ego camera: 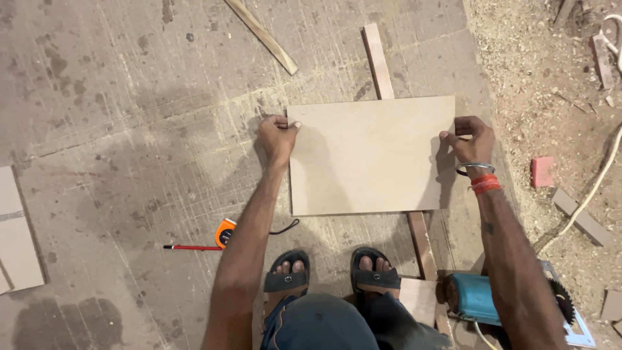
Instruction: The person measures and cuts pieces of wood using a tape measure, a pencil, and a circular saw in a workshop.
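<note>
On the dusty concrete floor (129,129), we pinch the flat rectangular tan board (372,155) between us: left hand (277,137) closed on its far-left edge, right hand (470,141) on its right edge.

We see an orange tape measure (225,232) on the floor, just beside a red pencil (192,247). A blue power saw (483,299) with a round toothed blade sits near our feet in black sandals (287,277). A small red block (542,171) lies in the sawdust (528,58), and a thin wood strip (262,35) lies far off.
</note>
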